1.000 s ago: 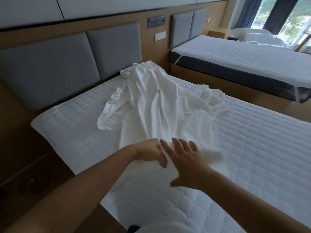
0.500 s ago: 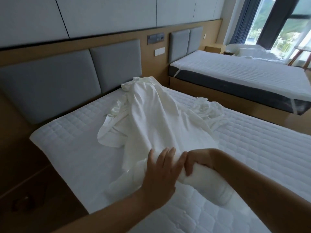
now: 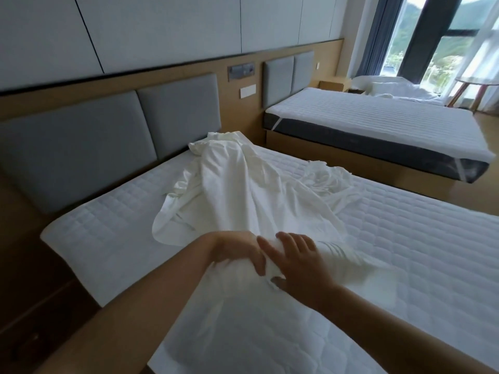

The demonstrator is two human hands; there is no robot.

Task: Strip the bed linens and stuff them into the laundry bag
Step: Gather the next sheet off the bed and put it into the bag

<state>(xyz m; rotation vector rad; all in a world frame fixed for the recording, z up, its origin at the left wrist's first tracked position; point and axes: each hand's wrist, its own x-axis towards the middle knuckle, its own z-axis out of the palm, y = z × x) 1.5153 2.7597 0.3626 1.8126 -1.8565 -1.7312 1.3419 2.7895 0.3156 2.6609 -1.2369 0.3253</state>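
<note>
A white bed sheet [image 3: 251, 195] lies crumpled in a long heap down the middle of the near bed's quilted mattress [image 3: 421, 255]. Its near end is gathered into a thick bunch between my hands. My left hand [image 3: 237, 252] grips the bunch from the left, fingers curled over it. My right hand [image 3: 302, 263] lies over the bunch from the right, fingers spread on top and thumb tucked under a fold. No laundry bag shows in the head view.
A grey padded headboard [image 3: 108, 141] backs the near bed. A second stripped bed [image 3: 378, 122] stands beyond a narrow wooden-floored gap. More white linen [image 3: 388, 87] is piled by the window, beside a small round table [image 3: 478, 85].
My hands have swapped roles twice, hand over hand. Half a second ago the right gripped and the left reached over; now the left grips and the right comes over. The sheet's near end is bunched tighter.
</note>
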